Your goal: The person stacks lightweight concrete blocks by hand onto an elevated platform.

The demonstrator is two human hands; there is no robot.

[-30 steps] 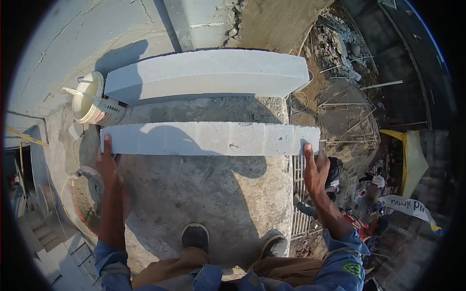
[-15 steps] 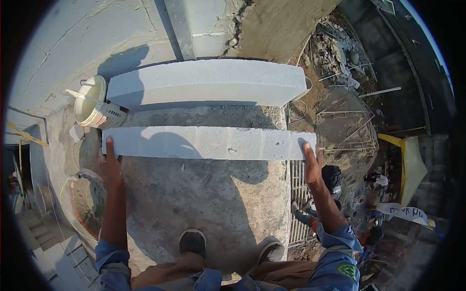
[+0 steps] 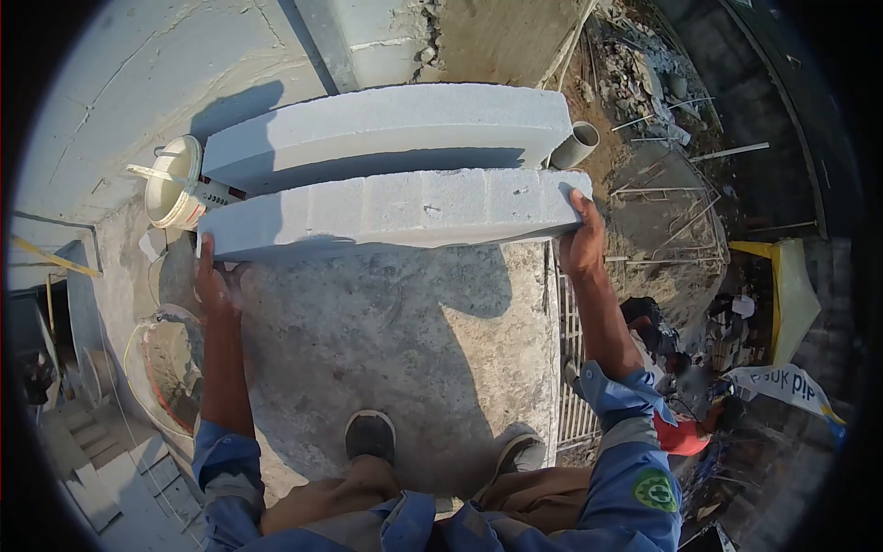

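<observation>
A long white lightweight concrete block (image 3: 395,207) is held level across my front, one end in each hand. My left hand (image 3: 216,281) grips its left end, thumb on the upper face and fingers underneath, partly hidden. At the opposite end, my right hand (image 3: 583,237) clasps the block the same way. Just beyond lies a second white concrete block (image 3: 386,115) near the wall, roughly parallel, with a shadowed gap between the two. A white bucket (image 3: 175,189), tilted toward the left, touches the second block's left end.
Below my left arm sits a round tub (image 3: 170,363) of grey mortar. The concrete slab (image 3: 386,340) ends on the right at a drop, with a metal grating (image 3: 570,340) beneath. A pipe (image 3: 576,145) rises beyond the blocks. People (image 3: 681,432) and rubble are lower down.
Both hands have carried the held block forward, closer to the block by the wall. Its near side face shows more now, and its right end has risen higher than its left in view.
</observation>
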